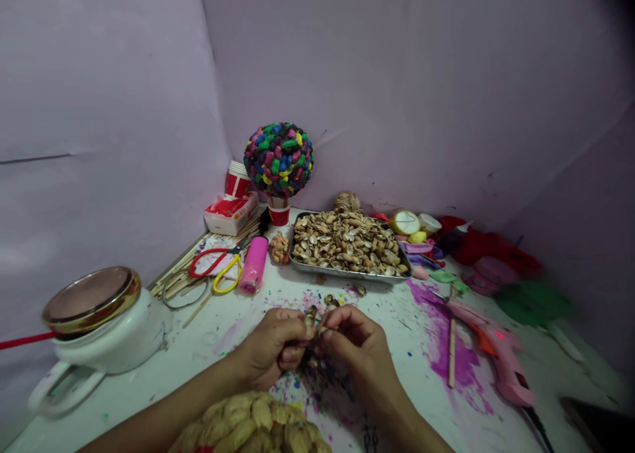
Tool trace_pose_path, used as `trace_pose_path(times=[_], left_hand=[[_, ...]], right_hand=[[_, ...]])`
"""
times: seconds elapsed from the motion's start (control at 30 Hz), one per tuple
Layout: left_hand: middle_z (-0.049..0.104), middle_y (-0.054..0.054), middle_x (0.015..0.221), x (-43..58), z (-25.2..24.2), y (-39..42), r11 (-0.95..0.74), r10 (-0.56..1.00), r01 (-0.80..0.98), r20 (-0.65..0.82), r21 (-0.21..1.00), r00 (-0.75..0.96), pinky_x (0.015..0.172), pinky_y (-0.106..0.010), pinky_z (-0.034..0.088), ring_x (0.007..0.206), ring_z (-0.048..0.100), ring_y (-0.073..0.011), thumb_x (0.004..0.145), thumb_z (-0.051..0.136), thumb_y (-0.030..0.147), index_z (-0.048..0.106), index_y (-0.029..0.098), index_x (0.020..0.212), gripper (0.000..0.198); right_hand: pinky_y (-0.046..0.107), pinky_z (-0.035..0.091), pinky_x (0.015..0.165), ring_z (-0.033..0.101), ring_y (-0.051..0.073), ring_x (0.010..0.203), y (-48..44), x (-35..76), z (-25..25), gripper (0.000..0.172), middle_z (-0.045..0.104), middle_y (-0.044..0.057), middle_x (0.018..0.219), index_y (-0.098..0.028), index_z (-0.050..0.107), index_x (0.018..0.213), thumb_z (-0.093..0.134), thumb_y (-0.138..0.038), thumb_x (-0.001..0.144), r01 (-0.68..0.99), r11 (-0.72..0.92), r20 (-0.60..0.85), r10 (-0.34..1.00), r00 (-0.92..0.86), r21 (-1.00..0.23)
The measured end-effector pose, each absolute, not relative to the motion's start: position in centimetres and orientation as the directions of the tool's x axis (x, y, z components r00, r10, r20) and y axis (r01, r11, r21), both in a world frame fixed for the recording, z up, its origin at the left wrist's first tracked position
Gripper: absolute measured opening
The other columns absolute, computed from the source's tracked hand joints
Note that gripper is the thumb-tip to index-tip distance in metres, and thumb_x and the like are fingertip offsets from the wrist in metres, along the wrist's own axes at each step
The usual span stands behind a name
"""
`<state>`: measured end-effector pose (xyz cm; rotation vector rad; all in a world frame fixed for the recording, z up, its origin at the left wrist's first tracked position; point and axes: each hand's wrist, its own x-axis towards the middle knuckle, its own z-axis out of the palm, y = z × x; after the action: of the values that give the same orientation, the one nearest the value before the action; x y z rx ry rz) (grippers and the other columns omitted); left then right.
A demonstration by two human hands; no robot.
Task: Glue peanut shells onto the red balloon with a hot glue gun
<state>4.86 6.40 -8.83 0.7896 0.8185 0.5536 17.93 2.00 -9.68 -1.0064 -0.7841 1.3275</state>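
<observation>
Left hand (pixel 274 347) and right hand (pixel 361 350) partly hide peanut shells (pixel 311 315).

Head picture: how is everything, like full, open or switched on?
Left hand: pinching a shell piece
Right hand: fingers bent inward, hold unclear
Metal tray: heaped with peanut shells
Glue gun: red light lit
Scissors: handles apart
White mug: gold-rimmed disc on top
Colourful ball: upright, above a red cup

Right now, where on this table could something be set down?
Bare patches lie between the white mug and the left hand, and between the right hand and the wooden stick. It is crowded around the scissors, pink cylinder and tray of shells.
</observation>
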Motion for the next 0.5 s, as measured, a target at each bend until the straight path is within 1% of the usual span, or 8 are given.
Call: trace_pose_path(times=[0.1,0.2,0.27,0.37,0.43,0.5], left_hand=[[0.037,0.008,0.036,4.8,-8.6,6.3,0.571,0.701,-0.105,-0.418,0.814,0.578,0.035,-0.019,0.007,0.03,0.021,-0.0003,0.053,0.061,0.023,0.043,0.016,0.049,0.02],[0.034,0.01,0.035,4.8,-8.7,6.3,0.531,0.738,-0.096,-0.403,0.842,0.541,0.035,-0.019,0.007,0.03,0.02,-0.0007,0.055,0.061,0.022,0.044,0.016,0.049,0.018],[0.031,0.011,0.034,4.8,-8.7,6.3,0.5,0.762,-0.086,-0.391,0.862,0.516,0.035,-0.02,0.007,0.03,0.019,-0.0009,0.055,0.06,0.021,0.045,0.016,0.049,0.018],[0.033,0.01,0.035,4.9,-8.7,6.2,0.479,0.763,-0.052,-0.387,0.876,0.518,0.035,-0.02,0.007,0.031,0.019,-0.0011,0.056,0.061,0.022,0.048,0.015,0.049,0.016],[0.031,0.011,0.034,4.9,-8.7,6.2,0.469,0.768,-0.031,-0.391,0.882,0.506,0.035,-0.021,0.007,0.031,0.019,-0.0015,0.057,0.061,0.023,0.046,0.016,0.049,0.018],[0.03,0.011,0.034,4.8,-8.6,6.2,0.461,0.781,-0.016,-0.397,0.887,0.481,0.036,-0.021,0.007,0.031,0.019,-0.0018,0.057,0.06,0.024,0.043,0.017,0.048,0.02]], right_hand=[[0.022,0.043,0.047,0.053,0.009,0.044,2.1,18.0,-10.1,0.013,0.057,-0.006,0.057,-0.019,0.056,0.061,0.068,-0.016,0.058,-0.491,-0.074,-0.136,0.986,0.092,-0.868],[0.02,0.044,0.043,0.046,0.006,0.04,2.2,18.0,-10.2,0.009,0.051,-0.007,0.05,-0.017,0.06,0.066,0.063,-0.012,0.059,-0.557,-0.194,-0.253,0.967,0.03,-0.808],[0.019,0.044,0.04,0.046,0.007,0.042,2.3,18.0,-10.2,0.009,0.05,-0.005,0.048,-0.015,0.062,0.064,0.06,-0.01,0.057,-0.586,-0.275,-0.311,0.95,-0.042,-0.762],[0.018,0.043,0.038,0.049,0.009,0.047,2.4,18.2,-9.8,0.008,0.054,-0.002,0.057,-0.015,0.06,0.057,0.058,-0.01,0.051,-0.642,-0.307,-0.31,0.944,-0.113,-0.702],[0.018,0.042,0.037,0.046,0.007,0.046,2.5,18.5,-9.4,0.007,0.056,-0.001,0.062,-0.016,0.058,0.054,0.056,-0.012,0.049,-0.681,-0.295,-0.296,0.948,-0.119,-0.671],[0.017,0.041,0.037,0.042,0.006,0.042,2.6,19.1,-9.0,0.005,0.056,-0.001,0.063,-0.017,0.056,0.051,0.053,-0.014,0.048,-0.706,-0.28,-0.298,0.949,-0.101,-0.651]])
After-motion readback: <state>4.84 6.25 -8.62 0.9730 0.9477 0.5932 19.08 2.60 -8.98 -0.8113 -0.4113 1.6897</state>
